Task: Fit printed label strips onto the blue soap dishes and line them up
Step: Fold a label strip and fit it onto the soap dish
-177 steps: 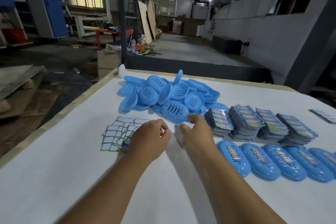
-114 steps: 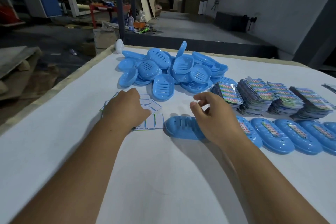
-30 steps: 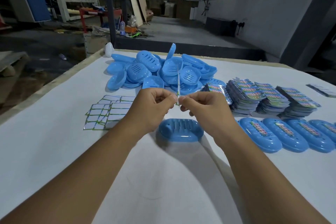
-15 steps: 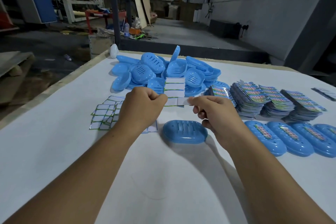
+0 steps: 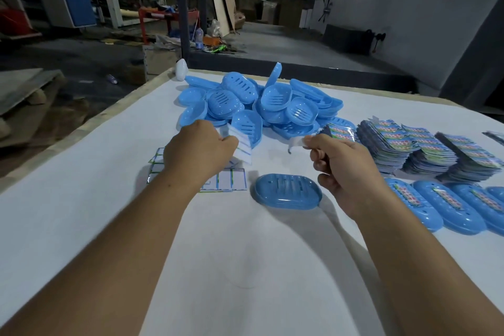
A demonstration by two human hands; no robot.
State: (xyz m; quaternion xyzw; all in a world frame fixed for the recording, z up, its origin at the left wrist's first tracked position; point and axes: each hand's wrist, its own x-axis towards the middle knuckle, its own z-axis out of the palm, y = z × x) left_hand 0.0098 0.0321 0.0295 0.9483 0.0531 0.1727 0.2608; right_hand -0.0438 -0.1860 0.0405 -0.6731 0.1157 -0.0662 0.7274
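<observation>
One blue soap dish [image 5: 288, 195] lies upside down on the white table [image 5: 81, 213] between my hands. My left hand [image 5: 199, 151] pinches a white sticker sheet [image 5: 241, 148] held above the table. My right hand [image 5: 343, 169] pinches a single small sticker [image 5: 296, 143] pulled off that sheet, a short way up and right of the lone dish. A row of labelled soap dishes [image 5: 450, 207] lies to the right. Stacks of printed label strips [image 5: 425, 150] stand behind that row.
A heap of loose blue soap dishes [image 5: 261, 102] fills the far middle of the table. More sticker sheets [image 5: 226, 181] lie flat under my left hand. A white bottle [image 5: 181, 69] stands at the far left corner. The table's left edge drops to the workshop floor.
My hands have drawn apart: the right has torn a small sticker off the sheet and moved right, while the left keeps the sheet and has lowered it slightly.
</observation>
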